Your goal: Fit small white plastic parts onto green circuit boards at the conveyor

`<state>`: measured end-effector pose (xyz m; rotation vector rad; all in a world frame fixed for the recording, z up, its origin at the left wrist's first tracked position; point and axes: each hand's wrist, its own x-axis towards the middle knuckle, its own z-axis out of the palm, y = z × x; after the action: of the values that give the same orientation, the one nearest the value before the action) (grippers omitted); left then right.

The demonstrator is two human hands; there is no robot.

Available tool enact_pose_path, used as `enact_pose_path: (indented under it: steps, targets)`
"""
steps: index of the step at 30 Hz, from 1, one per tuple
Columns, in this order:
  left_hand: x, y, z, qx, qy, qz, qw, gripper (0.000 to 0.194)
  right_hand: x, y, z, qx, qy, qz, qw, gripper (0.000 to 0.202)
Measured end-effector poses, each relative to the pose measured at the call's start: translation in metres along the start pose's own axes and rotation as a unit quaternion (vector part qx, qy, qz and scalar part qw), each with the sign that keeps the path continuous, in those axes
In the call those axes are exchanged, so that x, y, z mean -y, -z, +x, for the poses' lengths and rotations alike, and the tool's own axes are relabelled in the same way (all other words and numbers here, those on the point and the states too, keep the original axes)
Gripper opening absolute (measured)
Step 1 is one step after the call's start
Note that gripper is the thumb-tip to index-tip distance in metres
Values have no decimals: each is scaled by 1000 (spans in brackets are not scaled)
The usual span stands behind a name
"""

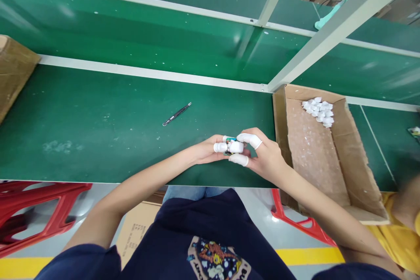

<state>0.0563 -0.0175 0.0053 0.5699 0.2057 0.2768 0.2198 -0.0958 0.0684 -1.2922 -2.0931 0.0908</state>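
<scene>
Near the front edge of the green table [108,140], my two hands meet around a small green circuit board with a white part [235,147] on it. My left hand [211,148], with white finger covers, grips the board from its left side. On the right, my right hand [262,153] closes its covered thumb and finger on the white part and board edge. Black tweezers [176,114] lie on the table beyond my left hand. Several white wrapped pieces [318,111] are heaped in an open cardboard box [362,157] to the right.
A slanting metal post [328,30] rises behind the box. Another cardboard box [15,70] stands at the far left. Red stools [62,210] are below the table edge. At the right edge, a person in yellow [390,240] is partly visible.
</scene>
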Motion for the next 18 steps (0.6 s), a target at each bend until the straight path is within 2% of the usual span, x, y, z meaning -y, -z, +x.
enact_pose_path:
  steps: [6,10,14,18]
  targets:
    - [2,-3,2,-21,2,1,1000,50,1,1,0,15,3,-59,998,22]
    - [1,-5,1,1,-4,0,1000,46,-1,0,-1,-14,11,-46,999,29]
    - [0,-8,-1,-23,6,4,1000,50,-1,0,-1,-33,31,-38,998,45]
    - [1,-8,0,-31,3,-1,1000,47,1,2,3,-53,43,-25,997,38]
